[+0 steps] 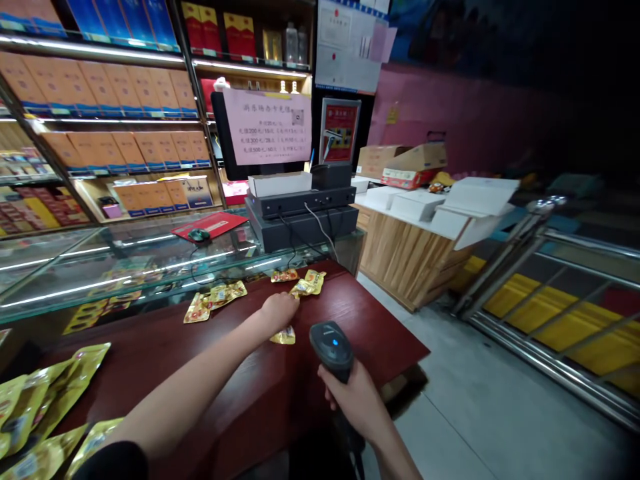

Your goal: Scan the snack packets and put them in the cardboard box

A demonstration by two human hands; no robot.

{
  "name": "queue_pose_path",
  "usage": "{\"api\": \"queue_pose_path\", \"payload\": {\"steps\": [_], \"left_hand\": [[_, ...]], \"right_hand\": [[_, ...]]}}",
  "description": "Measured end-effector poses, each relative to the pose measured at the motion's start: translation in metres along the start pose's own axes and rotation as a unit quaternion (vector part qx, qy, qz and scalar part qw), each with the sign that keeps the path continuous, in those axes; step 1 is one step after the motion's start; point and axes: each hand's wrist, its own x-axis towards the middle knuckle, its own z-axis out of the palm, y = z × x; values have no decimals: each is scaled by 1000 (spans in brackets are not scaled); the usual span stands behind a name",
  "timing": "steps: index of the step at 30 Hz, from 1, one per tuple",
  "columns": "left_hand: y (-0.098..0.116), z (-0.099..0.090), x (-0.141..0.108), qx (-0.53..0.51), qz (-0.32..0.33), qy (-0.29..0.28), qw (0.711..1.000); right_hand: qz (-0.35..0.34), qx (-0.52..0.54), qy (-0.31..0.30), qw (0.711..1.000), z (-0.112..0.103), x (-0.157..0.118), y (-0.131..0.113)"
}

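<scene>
My right hand [353,393] is wrapped round the handle of a black barcode scanner [332,347], which shows a blue light. Ahead of it, my left hand [281,312] has its fingers closed at the lower edge of a gold snack packet [309,283] on the dark red table [240,380]. Another gold packet [285,335] lies just below that hand, partly covered by it. Beyond the hand is a small red and gold packet [284,275]. More small packets [215,300] sit to the left, near the glass counter.
Large gold packets [45,400] lie at the lower left. Behind the table stand a glass counter [135,253], a black cash drawer [305,223] with cables, and a monitor with a pink sign [267,127]. A metal railing [560,320] is at the right.
</scene>
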Motion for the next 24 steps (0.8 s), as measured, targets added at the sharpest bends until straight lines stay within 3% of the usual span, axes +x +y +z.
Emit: {"api": "queue_pose_path", "payload": {"steps": [5,9,12,14,17,19,21,24], "left_hand": [[-42,8,-57,-132,-186,8,974],[-56,35,-116,-268,-306,95,908],[-51,56,-152,-402,-387,179,810],[-43,66,-167,-523,-424,224,704],[-27,73,-180,-688,-406,297,522],[-19,72,-185,-734,-387,345,439],[-14,69,-191,-745,-387,371,397],[-11,67,-201,-749,-390,380,377]], "right_hand": [[-25,0,-41,999,28,-3,-3],[-51,-10,-80,995,60,-7,-9],[-93,-25,-107,990,85,-13,-20],[-121,-31,-126,984,102,-19,-30],[-151,-26,-151,977,126,-30,-44],[-162,-26,-159,974,139,-38,-52],[-159,-35,-164,973,151,-45,-57],[-142,-57,-174,973,162,-53,-59]]}}
